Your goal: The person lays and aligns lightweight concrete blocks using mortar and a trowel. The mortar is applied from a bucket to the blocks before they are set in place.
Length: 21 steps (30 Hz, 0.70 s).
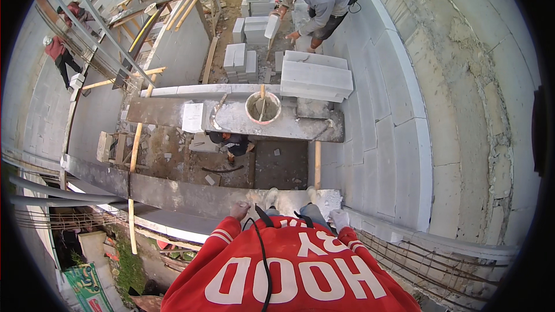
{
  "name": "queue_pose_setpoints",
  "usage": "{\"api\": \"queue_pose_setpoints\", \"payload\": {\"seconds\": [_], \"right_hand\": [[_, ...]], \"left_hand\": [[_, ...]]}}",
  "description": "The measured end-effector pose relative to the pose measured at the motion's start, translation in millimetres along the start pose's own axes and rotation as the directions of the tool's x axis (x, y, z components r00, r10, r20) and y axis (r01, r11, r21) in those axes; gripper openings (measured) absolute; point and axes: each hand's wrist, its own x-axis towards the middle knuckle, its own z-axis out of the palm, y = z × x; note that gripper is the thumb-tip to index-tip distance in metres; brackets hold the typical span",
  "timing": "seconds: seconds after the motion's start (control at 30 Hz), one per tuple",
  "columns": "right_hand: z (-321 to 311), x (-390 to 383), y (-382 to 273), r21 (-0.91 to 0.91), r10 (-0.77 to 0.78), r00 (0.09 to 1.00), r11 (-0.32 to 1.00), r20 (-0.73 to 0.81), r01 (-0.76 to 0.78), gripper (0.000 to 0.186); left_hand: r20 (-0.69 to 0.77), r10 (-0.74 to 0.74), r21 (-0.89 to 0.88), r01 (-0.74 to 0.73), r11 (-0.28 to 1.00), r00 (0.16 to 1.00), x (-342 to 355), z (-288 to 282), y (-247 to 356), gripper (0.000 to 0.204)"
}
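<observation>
My left hand (239, 211) hangs beside my red-sleeved body, above the near plank walkway (179, 195). Its fingers look curled in, and I see nothing in them. On the other side, my right hand (339, 219) is low by the block wall edge and looks pale; its fingers are too small to make out. My shoes (272, 197) stand on the near walkway. Across the gap, a bucket of grey mortar (263, 108) with a wooden-handled tool in it sits on the far plank (231, 114). A hammer-like tool (217, 112) and a white block (193, 118) lie left of the bucket.
A co-worker (324, 0) at the far side holds a white block. Another person (232, 143) crouches below, between the planks. Large white blocks (316, 75) are stacked behind the far plank. Bamboo poles (136, 150) stand at left; a block wall (376, 127) rises at right.
</observation>
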Motion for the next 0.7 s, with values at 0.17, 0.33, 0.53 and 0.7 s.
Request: {"api": "queue_pose_setpoints", "payload": {"seconds": [0.17, 0.33, 0.53, 0.7], "right_hand": [[4.8, -7.3, -5.0, 0.078, -0.01, 1.0, 0.997, -0.002, 0.01, 0.016], [1.7, -5.7, -7.1, 0.085, -0.011, 1.0, 0.996, -0.017, 0.012, 0.015], [7.1, -14.4, -19.1, 0.079, 0.008, 1.0, 0.997, -0.019, -0.006, 0.017], [9.2, -14.2, 0.4, 0.15, -0.085, 0.996, 0.985, 0.03, 0.08, 0.021]], "left_hand": [[0.03, 0.025, -0.03, -0.025, 0.999, 0.999, 3.5, -3.9, 10.5, 0.027], [0.004, 0.08, 0.133, -0.08, 0.988, 0.997, 2.0, -5.8, 39.5, 0.024], [0.01, 0.061, 0.108, -0.062, 0.992, 0.998, 1.9, -8.4, 31.5, 0.025], [0.054, 0.073, 0.22, -0.083, 0.972, 0.996, -12.3, -5.0, 44.4, 0.022]]}}
